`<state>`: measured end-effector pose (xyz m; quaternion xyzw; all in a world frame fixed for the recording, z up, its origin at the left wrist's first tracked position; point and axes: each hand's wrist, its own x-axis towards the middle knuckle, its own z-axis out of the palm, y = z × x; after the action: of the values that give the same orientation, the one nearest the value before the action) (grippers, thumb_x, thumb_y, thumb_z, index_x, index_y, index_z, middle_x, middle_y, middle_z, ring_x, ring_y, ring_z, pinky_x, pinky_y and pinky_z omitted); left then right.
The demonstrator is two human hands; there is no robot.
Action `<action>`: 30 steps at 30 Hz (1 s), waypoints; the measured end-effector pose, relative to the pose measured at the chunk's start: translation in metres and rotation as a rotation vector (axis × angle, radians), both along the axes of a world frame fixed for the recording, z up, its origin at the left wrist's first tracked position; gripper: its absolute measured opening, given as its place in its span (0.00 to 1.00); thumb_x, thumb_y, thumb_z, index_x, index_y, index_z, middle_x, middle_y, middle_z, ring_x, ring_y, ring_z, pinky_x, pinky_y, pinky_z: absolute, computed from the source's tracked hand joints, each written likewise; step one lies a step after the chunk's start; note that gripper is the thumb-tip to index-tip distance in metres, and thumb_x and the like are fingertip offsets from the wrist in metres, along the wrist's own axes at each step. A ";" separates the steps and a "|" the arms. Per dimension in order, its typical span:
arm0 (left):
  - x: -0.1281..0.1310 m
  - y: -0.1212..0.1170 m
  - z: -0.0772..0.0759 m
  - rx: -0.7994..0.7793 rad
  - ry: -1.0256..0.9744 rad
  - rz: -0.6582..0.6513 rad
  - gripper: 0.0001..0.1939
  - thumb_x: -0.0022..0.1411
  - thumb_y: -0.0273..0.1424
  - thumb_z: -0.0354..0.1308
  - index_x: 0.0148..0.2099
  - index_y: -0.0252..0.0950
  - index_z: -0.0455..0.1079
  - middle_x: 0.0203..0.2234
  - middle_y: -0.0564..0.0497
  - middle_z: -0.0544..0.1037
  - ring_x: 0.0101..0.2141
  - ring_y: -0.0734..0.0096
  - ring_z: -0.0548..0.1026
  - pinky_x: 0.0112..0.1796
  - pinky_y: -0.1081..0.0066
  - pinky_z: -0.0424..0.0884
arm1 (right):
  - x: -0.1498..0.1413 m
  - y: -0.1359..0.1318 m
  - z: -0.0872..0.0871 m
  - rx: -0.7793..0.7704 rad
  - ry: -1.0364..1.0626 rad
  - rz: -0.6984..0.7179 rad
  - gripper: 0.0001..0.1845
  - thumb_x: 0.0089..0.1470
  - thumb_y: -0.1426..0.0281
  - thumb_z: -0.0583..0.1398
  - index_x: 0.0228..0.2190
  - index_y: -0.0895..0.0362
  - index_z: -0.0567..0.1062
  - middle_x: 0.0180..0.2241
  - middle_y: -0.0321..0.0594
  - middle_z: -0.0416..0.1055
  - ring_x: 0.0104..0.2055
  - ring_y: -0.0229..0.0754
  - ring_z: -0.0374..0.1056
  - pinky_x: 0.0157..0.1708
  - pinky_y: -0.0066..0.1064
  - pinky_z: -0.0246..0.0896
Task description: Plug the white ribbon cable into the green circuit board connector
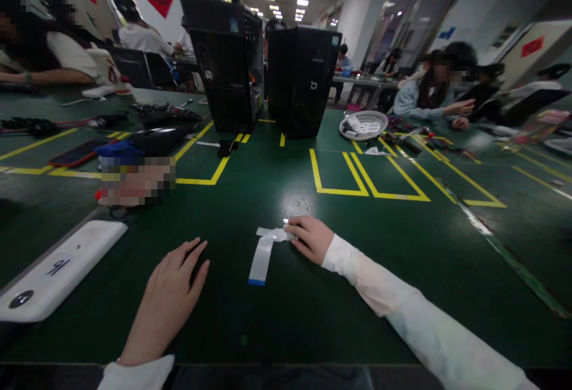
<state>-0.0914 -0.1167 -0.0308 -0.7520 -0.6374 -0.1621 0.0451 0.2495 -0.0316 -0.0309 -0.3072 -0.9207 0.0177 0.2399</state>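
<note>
A white flat ribbon cable with a blue end lies folded on the green table in front of me. My right hand is at the cable's upper right end, its fingers closed over that part and hiding it. A small shiny tip shows by the index finger; I cannot make out what it belongs to. To the left of the cable, apart from it, is my left hand, palm down with fingers stretched out and nothing in them.
Two black computer towers stand at the back of the green table. A white oblong device lies at the left. Farther back are a white basket, a phone and dark cables. People sit at tables beyond.
</note>
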 end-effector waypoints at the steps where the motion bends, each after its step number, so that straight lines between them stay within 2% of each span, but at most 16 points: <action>1: 0.000 0.000 0.000 -0.001 0.001 0.002 0.28 0.67 0.45 0.41 0.60 0.34 0.65 0.56 0.38 0.69 0.55 0.49 0.68 0.53 0.49 0.67 | -0.009 -0.008 0.002 -0.026 -0.010 0.034 0.18 0.62 0.66 0.51 0.50 0.58 0.68 0.50 0.51 0.67 0.50 0.48 0.64 0.47 0.44 0.65; 4: -0.001 0.000 0.001 -0.008 0.007 0.001 0.29 0.67 0.44 0.41 0.60 0.33 0.65 0.57 0.38 0.69 0.55 0.49 0.68 0.54 0.50 0.66 | -0.026 -0.029 0.009 -0.101 -0.049 0.108 0.20 0.61 0.65 0.53 0.53 0.58 0.66 0.54 0.51 0.65 0.54 0.48 0.61 0.51 0.45 0.62; 8: 0.000 0.000 0.001 -0.014 0.006 0.005 0.29 0.67 0.44 0.41 0.60 0.33 0.65 0.57 0.39 0.68 0.55 0.49 0.68 0.54 0.50 0.66 | -0.031 -0.046 0.016 -0.136 -0.078 0.176 0.24 0.61 0.61 0.53 0.56 0.59 0.65 0.57 0.51 0.63 0.57 0.49 0.59 0.54 0.46 0.59; 17: 0.000 0.000 0.001 -0.011 0.003 0.002 0.28 0.67 0.44 0.41 0.60 0.33 0.65 0.57 0.38 0.69 0.55 0.49 0.68 0.53 0.50 0.66 | -0.025 -0.048 0.024 -0.247 -0.081 0.238 0.30 0.61 0.57 0.52 0.60 0.59 0.61 0.60 0.51 0.59 0.61 0.50 0.55 0.60 0.49 0.52; 21: 0.000 0.000 0.001 0.005 0.002 -0.006 0.28 0.67 0.44 0.41 0.59 0.32 0.66 0.56 0.38 0.69 0.54 0.51 0.68 0.53 0.51 0.66 | -0.018 -0.044 0.023 -0.242 0.002 0.244 0.32 0.62 0.55 0.51 0.62 0.59 0.58 0.62 0.53 0.55 0.64 0.49 0.52 0.59 0.46 0.54; 23: 0.000 0.000 0.001 0.011 0.001 -0.007 0.28 0.67 0.44 0.41 0.59 0.32 0.66 0.56 0.38 0.69 0.54 0.51 0.68 0.54 0.51 0.66 | -0.008 -0.034 0.017 -0.186 0.019 0.174 0.31 0.63 0.55 0.49 0.62 0.58 0.58 0.62 0.54 0.54 0.64 0.50 0.51 0.59 0.47 0.54; 25: 0.000 0.000 0.001 0.004 0.003 -0.001 0.28 0.67 0.44 0.41 0.59 0.32 0.66 0.56 0.38 0.69 0.54 0.50 0.68 0.53 0.51 0.66 | 0.011 -0.018 0.010 -0.092 0.001 0.038 0.30 0.64 0.56 0.48 0.61 0.59 0.60 0.62 0.54 0.55 0.63 0.51 0.52 0.59 0.48 0.54; 28: 0.000 0.000 0.001 -0.020 0.006 0.009 0.29 0.67 0.44 0.40 0.60 0.32 0.66 0.57 0.38 0.69 0.55 0.50 0.68 0.53 0.50 0.67 | 0.058 0.011 0.001 0.059 -0.068 -0.263 0.30 0.63 0.54 0.47 0.59 0.59 0.64 0.61 0.56 0.55 0.62 0.55 0.54 0.58 0.51 0.54; 30: -0.001 0.000 0.001 -0.031 0.006 0.017 0.29 0.67 0.44 0.40 0.60 0.33 0.66 0.57 0.38 0.68 0.55 0.49 0.68 0.52 0.49 0.67 | 0.099 0.028 -0.002 0.094 -0.138 -0.518 0.31 0.61 0.54 0.49 0.58 0.60 0.65 0.62 0.57 0.54 0.63 0.58 0.52 0.59 0.53 0.51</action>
<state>-0.0919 -0.1164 -0.0296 -0.7476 -0.6461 -0.1495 0.0365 0.3487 -0.0033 -0.0325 -0.5216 -0.8253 -0.1083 0.1872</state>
